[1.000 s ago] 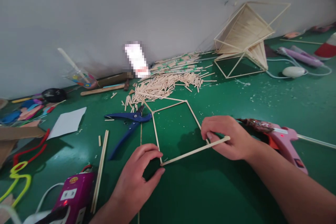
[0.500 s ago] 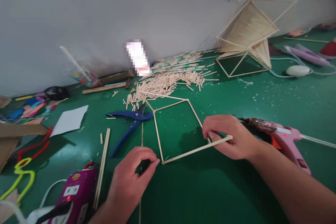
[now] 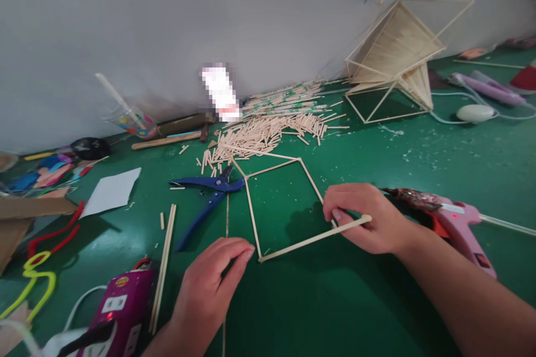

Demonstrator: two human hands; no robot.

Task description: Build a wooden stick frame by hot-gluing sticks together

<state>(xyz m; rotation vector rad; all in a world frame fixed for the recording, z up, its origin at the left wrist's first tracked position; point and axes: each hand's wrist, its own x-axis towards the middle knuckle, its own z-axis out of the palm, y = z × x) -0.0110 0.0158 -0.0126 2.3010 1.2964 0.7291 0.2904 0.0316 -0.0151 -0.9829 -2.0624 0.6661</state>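
Note:
An open frame of thin wooden sticks [image 3: 253,217] is tilted in front of me, its far end by the stick pile. My right hand [image 3: 364,220] is closed round its right side, fingers and thumb pinching a side stick. The front stick [image 3: 301,242] crosses before that hand, its whitish end standing beyond the fingers. At the near left corner my left hand [image 3: 218,284] is closed in a pinch, fingertips beside the side stick. Whatever is between those fingertips, if anything, is too small to make out. Blue cutting pliers [image 3: 209,184] lie against the frame's left side.
A pink glue gun [image 3: 460,223] lies on the right. Cut sticks [image 3: 268,134] are heaped behind the frame. A larger stick structure [image 3: 397,61] stands back right. Two long sticks [image 3: 163,268] and a purple power strip [image 3: 119,307] lie left, near white paper [image 3: 112,191].
My left fingertips have moved slightly up and closer to the side stick, the gap between finger and thumb narrowing. The right hand and the frame stay put.

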